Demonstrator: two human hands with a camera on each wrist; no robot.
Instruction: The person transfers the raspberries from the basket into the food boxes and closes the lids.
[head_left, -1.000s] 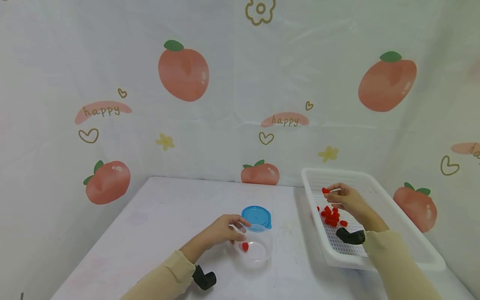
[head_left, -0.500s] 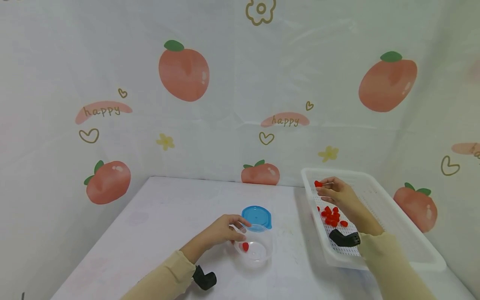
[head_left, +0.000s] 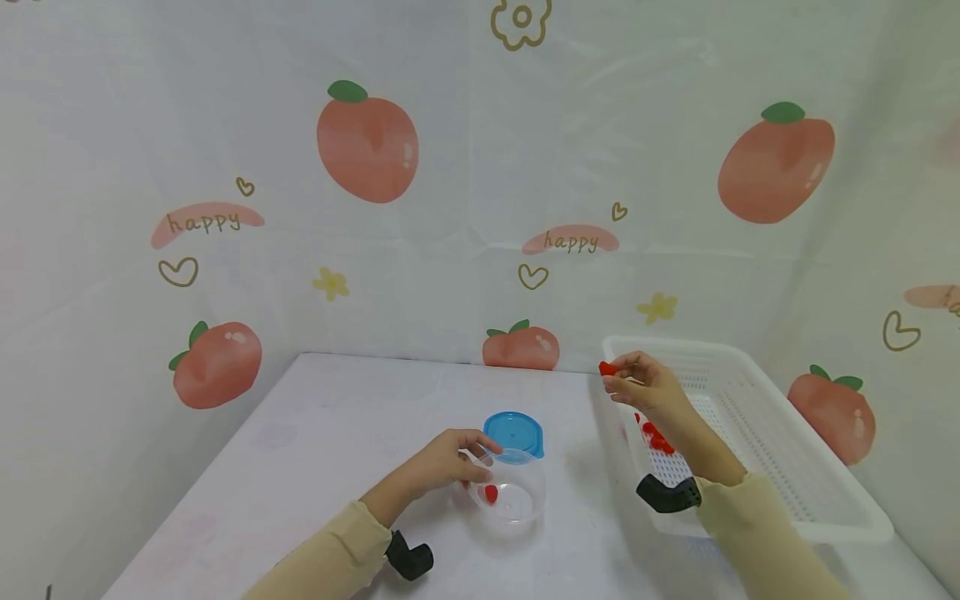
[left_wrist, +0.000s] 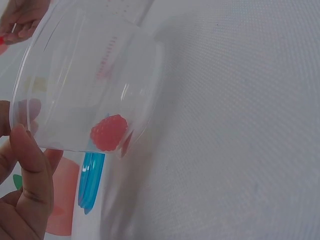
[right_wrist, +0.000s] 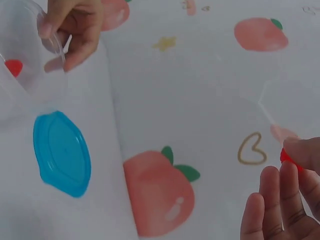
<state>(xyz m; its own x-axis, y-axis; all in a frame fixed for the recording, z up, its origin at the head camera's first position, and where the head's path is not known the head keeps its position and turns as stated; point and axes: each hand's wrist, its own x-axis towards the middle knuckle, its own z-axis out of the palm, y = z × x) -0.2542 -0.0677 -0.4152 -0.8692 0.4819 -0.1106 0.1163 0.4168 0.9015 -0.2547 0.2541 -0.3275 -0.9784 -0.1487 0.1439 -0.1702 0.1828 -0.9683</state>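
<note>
My left hand (head_left: 446, 460) pinches the rim of a clear round plastic tub (head_left: 529, 498) standing on the table. One raspberry (left_wrist: 110, 132) lies inside the tub, its bumpy surface plain in the left wrist view. Over the left edge of the white basket, my right hand (head_left: 651, 392) holds another raspberry (head_left: 607, 368) between thumb and fingertips. The right wrist view shows that raspberry (right_wrist: 286, 156) partly covered by the thumb. Several more raspberries (head_left: 657, 439) lie in the basket, some hidden behind the right forearm.
A blue lid (head_left: 513, 432) lies on the table just behind the tub. The white perforated basket (head_left: 855, 527) fills the right side of the table (head_left: 360, 408). A printed curtain (head_left: 450, 250) hangs at the back.
My right hand has moved left with its raspberry, from above the basket's inside to its left edge. The left hand and tub have stayed in place.
</note>
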